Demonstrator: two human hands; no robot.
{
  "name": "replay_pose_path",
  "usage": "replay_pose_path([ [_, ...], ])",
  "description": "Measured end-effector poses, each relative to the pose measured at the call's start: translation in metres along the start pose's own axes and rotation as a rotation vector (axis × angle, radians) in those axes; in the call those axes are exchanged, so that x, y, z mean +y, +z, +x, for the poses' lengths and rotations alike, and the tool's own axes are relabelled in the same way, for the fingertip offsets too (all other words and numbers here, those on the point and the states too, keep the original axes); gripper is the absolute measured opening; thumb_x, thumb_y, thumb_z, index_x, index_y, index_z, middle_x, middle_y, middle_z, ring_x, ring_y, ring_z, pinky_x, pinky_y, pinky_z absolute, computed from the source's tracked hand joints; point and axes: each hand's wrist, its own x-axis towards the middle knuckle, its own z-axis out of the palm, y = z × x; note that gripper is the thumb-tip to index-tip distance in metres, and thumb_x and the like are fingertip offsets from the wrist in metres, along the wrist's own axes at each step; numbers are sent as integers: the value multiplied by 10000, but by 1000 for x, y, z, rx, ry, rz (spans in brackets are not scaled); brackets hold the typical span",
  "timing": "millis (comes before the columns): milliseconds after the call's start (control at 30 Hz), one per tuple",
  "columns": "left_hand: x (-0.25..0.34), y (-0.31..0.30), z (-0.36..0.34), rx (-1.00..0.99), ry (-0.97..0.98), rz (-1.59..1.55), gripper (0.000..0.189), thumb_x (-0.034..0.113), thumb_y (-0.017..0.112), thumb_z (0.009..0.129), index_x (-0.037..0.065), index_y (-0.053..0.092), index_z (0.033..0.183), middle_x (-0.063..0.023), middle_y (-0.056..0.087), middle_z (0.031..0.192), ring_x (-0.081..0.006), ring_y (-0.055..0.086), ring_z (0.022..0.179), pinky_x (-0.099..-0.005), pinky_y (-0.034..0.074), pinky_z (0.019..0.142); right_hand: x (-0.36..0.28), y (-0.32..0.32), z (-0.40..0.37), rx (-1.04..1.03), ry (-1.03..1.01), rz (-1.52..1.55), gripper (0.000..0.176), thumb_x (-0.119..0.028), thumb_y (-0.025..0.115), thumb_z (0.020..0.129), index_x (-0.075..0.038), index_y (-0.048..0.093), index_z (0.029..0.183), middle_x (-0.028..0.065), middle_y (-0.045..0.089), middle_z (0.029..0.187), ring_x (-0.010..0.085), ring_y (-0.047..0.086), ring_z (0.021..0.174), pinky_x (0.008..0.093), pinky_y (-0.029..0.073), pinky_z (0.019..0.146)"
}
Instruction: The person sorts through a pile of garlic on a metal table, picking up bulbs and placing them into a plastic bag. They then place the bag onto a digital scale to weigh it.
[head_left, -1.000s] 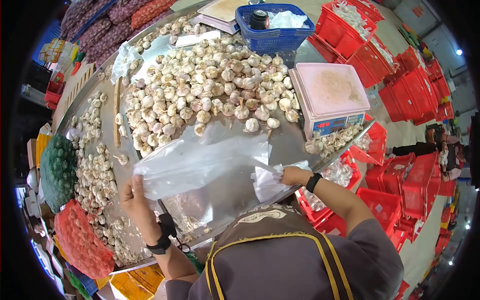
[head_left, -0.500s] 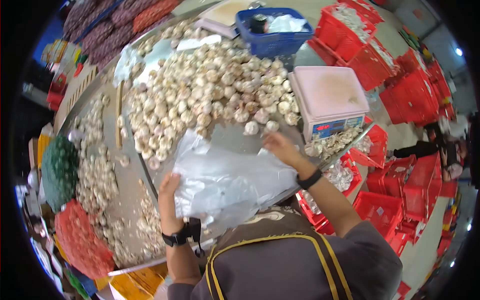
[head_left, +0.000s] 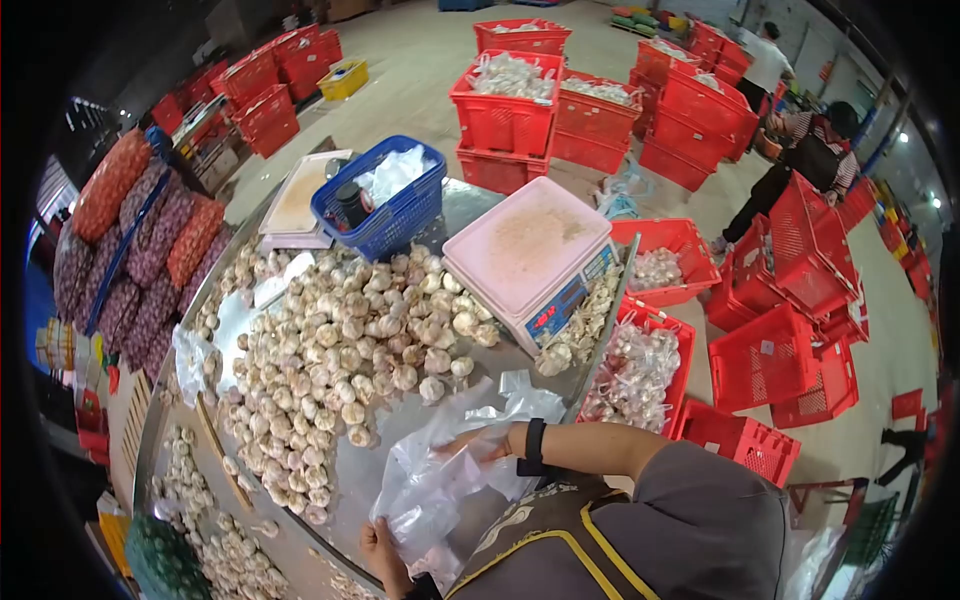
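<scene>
A clear plastic bag [head_left: 430,490] spreads over the metal table in front of my body. My left hand [head_left: 383,553] is closed on the bag's near left edge. My right hand [head_left: 478,443] reaches leftward into the bag, its stretched fingers partly covered by the crumpled film. Just beyond the bag lies a big heap of garlic bulbs [head_left: 340,345], with a few loose bulbs at its near edge. A pink-topped weighing scale [head_left: 530,250] stands past my right hand.
A blue basket [head_left: 385,215] with plastic inside stands behind the garlic. Trimmed garlic bits [head_left: 580,320] lie beside the scale. A red crate [head_left: 640,375] of bagged garlic is right of the table. A co-worker [head_left: 810,160] stands among stacked red crates. A wooden strip [head_left: 222,455] divides the left side.
The view has swung up and right. My right hand has gone from above the bag's right side into the plastic. My left hand still holds the bag's edge.
</scene>
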Motion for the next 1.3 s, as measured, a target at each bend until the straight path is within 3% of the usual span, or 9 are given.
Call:
replay_pose_path([
  [300, -50, 17, 17, 198, 285, 603, 373, 248, 505, 952, -16, 492, 689, -200, 516, 631, -316, 450, 558, -442, 375, 555, 40, -18, 17, 543, -326, -815, 556, -492, 730, 777, 22, 626, 591, 45, 574, 536, 124, 526, 478, 329, 412, 455],
  [367, -61, 18, 17, 261, 314, 704, 312, 189, 454, 966, -49, 539, 781, -240, 574, 734, -354, 536, 638, -449, 412, 600, 40, -19, 11, 605, -349, -776, 607, -547, 711, 780, 16, 609, 580, 48, 561, 530, 122, 516, 469, 316, 412, 449],
  [400, -49, 18, 6, 150, 92, 844, 477, 325, 447, 998, -98, 575, 1177, -315, 599, 1140, -444, 572, 1057, -420, 447, 937, 41, -18, 8, 633, -359, -755, 632, -575, 701, 782, 13, 600, 574, 49, 554, 527, 121, 510, 465, 309, 413, 446],
  [633, -112, -12, -3, 135, 269, 997, 267, 223, 440, 951, 20, 608, 997, -257, 636, 766, -442, 602, 668, -524, 454, 581, -35, -35, -90, 817, -690, -335, 344, -419, 624, 918, -89, 668, 829, -24, 576, 693, 58, 507, 607, 230, 415, 527],
  [833, -109, 59, -32, -523, 551, 906, 319, 307, 504, 926, 10, 583, 838, -223, 607, 727, -397, 585, 661, -490, 447, 602, -91, -12, -148, 718, -1148, 0, 223, -277, 660, 912, -54, 653, 913, -9, 596, 783, 70, 527, 737, 232, 431, 656],
  [967, -103, 89, -33, -895, 614, 803, 401, 362, 547, 909, 4, 567, 732, -201, 587, 700, -366, 574, 656, -468, 443, 616, -75, -9, -104, 857, -1011, -242, 182, -254, 684, 892, -74, 655, 894, -29, 591, 768, 89, 539, 692, 254, 441, 615],
  [1067, -48, 92, -5, -931, 296, 1002, 422, 463, 593, 847, 50, 671, 878, -211, 658, 854, -370, 645, 803, -464, 495, 698, -42, -1, -50, 1098, -981, -1154, 426, -459, 554, 939, -42, 642, 946, 108, 655, 844, 220, 586, 943, 412, 444, 860],
  [1200, 57, 93, 18, -516, -30, 460, 261, 233, 613, 921, 36, 632, 1093, -140, 677, 880, -203, 668, 782, -317, 538, 695, 2, 4, -3, 762, -245, -819, 601, -603, 633, 832, -27, 652, 1004, 104, 672, 1030, 184, 579, 1034, 370, 440, 935],
  [1300, 77, 106, 23, -505, -192, -201, 150, 116, 607, 940, 0, 616, 1035, -58, 657, 924, -136, 646, 818, -280, 552, 706, 32, 11, 29, 570, -394, -666, 588, -595, 653, 824, -27, 668, 977, 79, 672, 974, 177, 602, 932, 337, 479, 853],
])
